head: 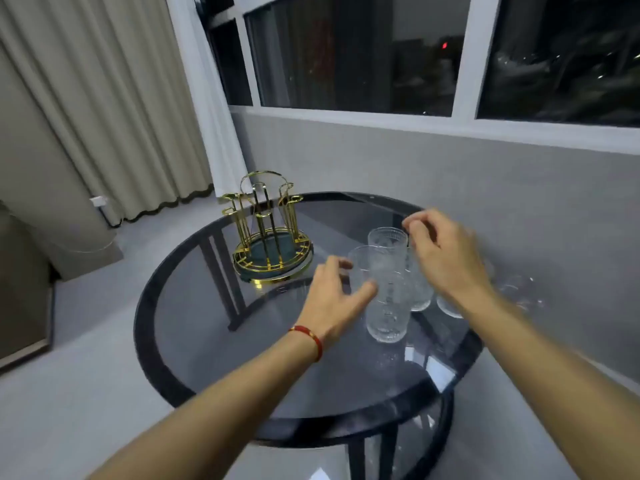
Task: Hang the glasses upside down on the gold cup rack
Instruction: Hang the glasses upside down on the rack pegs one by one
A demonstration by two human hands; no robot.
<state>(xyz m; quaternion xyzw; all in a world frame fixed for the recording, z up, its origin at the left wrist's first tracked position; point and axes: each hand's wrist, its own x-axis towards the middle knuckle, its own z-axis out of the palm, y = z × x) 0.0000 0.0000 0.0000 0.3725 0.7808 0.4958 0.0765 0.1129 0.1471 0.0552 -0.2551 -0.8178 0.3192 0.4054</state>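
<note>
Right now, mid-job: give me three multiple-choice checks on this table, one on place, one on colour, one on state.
1. The rack stands where from the glasses?
A. left
B. right
C. nearer the camera

2. The band on the left wrist is
A. blue
B. red
C. white

3. The rack holds
A. two glasses
B. one glass
C. none

Answers:
1 A: the rack is at the table's left side, the glasses right of it.
2 B: red shows plainly.
3 C: every prong is bare, and the glasses stand on the table.
</note>
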